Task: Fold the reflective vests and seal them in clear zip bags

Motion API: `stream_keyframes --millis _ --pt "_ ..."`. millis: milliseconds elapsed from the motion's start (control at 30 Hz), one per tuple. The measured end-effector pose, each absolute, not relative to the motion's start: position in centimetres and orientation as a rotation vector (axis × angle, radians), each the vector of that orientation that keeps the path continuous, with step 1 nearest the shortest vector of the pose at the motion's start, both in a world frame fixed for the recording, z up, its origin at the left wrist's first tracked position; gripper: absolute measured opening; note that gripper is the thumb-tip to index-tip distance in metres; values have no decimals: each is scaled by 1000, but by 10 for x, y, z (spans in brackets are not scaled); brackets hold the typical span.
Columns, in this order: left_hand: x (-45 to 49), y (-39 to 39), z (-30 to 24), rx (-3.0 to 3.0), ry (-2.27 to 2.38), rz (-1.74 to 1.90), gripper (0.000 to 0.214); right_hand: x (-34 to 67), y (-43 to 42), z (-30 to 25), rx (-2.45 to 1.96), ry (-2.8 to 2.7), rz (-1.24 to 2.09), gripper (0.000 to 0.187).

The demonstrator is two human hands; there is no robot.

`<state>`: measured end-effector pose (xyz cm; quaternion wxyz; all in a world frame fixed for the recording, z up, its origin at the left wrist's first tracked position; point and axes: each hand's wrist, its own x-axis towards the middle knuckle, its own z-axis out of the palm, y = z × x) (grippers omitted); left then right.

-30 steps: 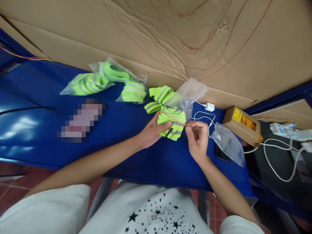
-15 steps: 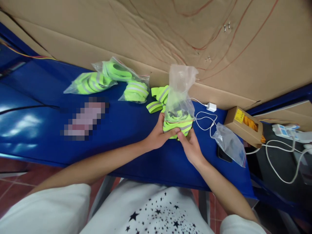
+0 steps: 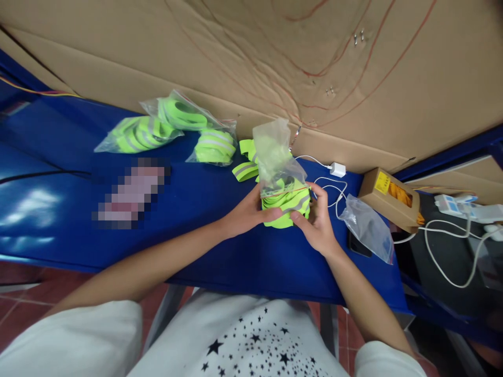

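At the left end of the desk, a black cable runs inward; a pixelated item lies right of it. Along the far edge, left of centre, sit three clear bags of fluorescent reflective strap: a left bag, an upper bag touching it, and a right bag. Next, a strap section rests near the far edge. The left hand is partly curled, thumb on the front of the strap bundle. The bundle is between both hands, above the desk's right half, its upper part under a clear zip bag. The right hand, half closed, grips the bundle's right side. Farther right: a white charger near the far edge, a flat bag overlapping a black phone, and a cardboard box at the right edge.
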<state>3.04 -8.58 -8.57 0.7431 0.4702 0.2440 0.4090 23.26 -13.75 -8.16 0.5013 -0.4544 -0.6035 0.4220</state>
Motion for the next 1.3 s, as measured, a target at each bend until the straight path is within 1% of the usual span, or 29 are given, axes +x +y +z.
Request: stream_keyframes --millis 100,200,267,333,400,433,500,633,733,800,867,1000,1100,1200,1300 --pt "31 -84 -78 832 451 858 75 234 -139 -83 -1088 -1551 1012 64" --pt "32 -84 -73 759 525 851 66 236 -141 -86 -1100 -1630 954 66" --pt "32 -83 -72 739 596 879 64 237 -142 -87 -1121 -1657 918 68" --pt "30 -82 -73 728 635 882 70 238 -144 -85 -1157 -1693 890 75" --pt "28 -80 -75 751 661 865 75 239 -146 -80 -1199 -1747 876 86" --pt "28 -79 -76 773 666 851 75 240 -146 -78 -1218 -1771 873 90" --pt "26 -76 -76 818 646 813 68 241 -146 -73 -1251 -1796 862 92" --pt "27 -77 -74 881 590 745 51 245 -145 -70 -1275 -1773 771 86" --pt "32 -84 -73 839 548 765 47 245 -144 -71 -1276 -1736 643 74" --pt "37 -89 -75 759 507 770 47 242 -143 -73 -1299 -1695 591 65" --pt "41 -94 -79 694 479 768 46 237 -142 -77 -1335 -1644 595 61" --pt "47 -100 -89 659 485 754 45 226 -142 -84 -1412 -1533 636 57" --pt "50 -104 -95 674 512 757 50 221 -142 -89 -1446 -1453 660 54" --pt "51 -105 -97 676 526 746 53 222 -141 -89 -1429 -1435 696 52" --pt "46 -101 -94 732 520 744 51 227 -137 -83 -1356 -1478 782 49"
